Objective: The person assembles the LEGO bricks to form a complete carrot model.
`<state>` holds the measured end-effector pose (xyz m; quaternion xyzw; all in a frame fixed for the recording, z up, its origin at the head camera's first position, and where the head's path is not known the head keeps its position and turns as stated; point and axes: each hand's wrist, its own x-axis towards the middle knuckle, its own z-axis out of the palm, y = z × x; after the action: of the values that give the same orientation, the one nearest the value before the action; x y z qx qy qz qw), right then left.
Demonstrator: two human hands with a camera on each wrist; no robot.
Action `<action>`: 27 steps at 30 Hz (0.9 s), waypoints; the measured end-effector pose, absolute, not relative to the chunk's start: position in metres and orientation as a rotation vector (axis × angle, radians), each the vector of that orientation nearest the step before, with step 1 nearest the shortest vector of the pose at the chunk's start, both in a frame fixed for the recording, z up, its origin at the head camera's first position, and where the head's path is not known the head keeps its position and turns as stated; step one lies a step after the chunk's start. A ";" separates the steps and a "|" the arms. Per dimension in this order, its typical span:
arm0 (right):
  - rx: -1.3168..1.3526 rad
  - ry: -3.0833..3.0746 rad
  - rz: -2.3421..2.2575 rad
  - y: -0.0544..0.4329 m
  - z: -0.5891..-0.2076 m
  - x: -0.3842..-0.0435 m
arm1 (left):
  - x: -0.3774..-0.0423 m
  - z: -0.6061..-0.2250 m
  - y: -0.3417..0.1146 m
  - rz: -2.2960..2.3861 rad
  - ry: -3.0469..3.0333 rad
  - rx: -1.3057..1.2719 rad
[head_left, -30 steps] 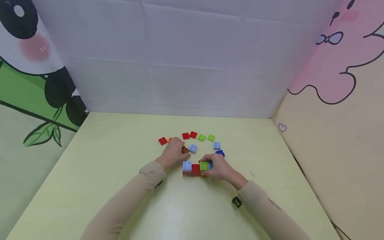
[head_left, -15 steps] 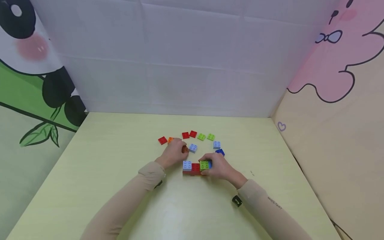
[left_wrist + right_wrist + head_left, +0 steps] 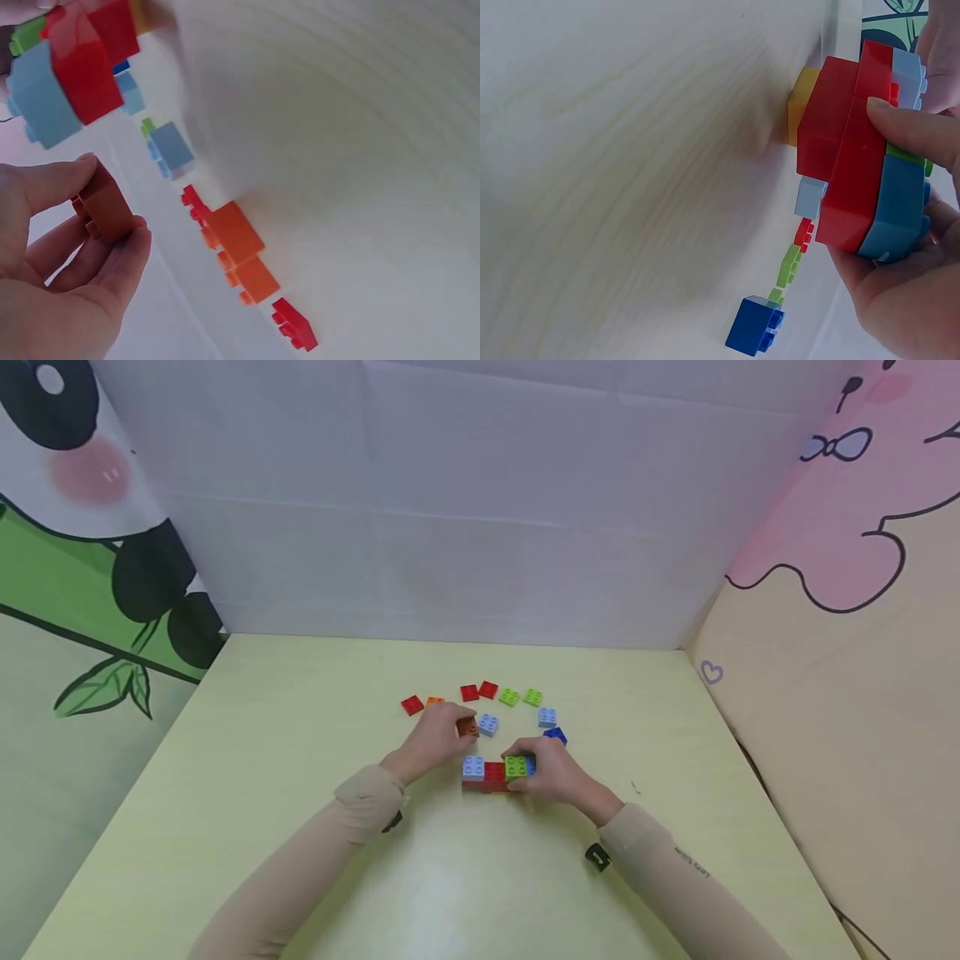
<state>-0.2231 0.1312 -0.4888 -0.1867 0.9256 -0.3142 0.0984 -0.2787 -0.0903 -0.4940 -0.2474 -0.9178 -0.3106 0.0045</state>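
Note:
My left hand (image 3: 430, 742) pinches a brown toy brick (image 3: 112, 212) between thumb and fingertips, its studs towards the palm in the left wrist view. My right hand (image 3: 561, 777) grips the right end of a built block of bricks (image 3: 493, 774). Red bricks (image 3: 853, 172) make up its middle layers, and a yellow brick (image 3: 801, 105) shows underneath. On top sit a light blue brick (image 3: 473, 767), a green brick (image 3: 516, 766) and a darker blue brick (image 3: 892, 206), partly hidden by the right hand in the head view.
Loose bricks lie in an arc beyond the hands: a red one (image 3: 412, 704), orange ones (image 3: 235, 231), two more red, two green (image 3: 509, 697), light blue (image 3: 488, 724) and dark blue (image 3: 556, 735). A wall (image 3: 450, 568) stands behind the table (image 3: 225, 793).
My left fingers have closed on the brown brick and tipped it, so its side now shows. The right hand keeps its grip on the build. The head view has shifted slightly.

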 end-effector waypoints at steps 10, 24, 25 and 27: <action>-0.563 2.748 -0.925 0.131 -0.487 -0.222 | -0.261 -0.474 -0.087 -1.069 -2.862 -0.868; -0.589 2.762 -0.929 0.132 -0.484 -0.218 | -0.240 -0.467 -0.078 -1.061 -2.814 -1.063; -0.589 2.763 -0.927 0.132 -0.484 -0.218 | -0.239 -0.466 -0.077 -1.058 -2.812 -1.082; -0.589 2.760 -0.927 0.132 -0.484 -0.219 | -0.237 -0.465 -0.075 -1.049 -2.807 -1.102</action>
<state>-0.2187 0.1322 -0.4835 -0.1974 0.9258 -0.3109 0.0856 -0.2369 -0.0752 -0.4655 -0.3450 -0.8789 -0.3283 -0.0254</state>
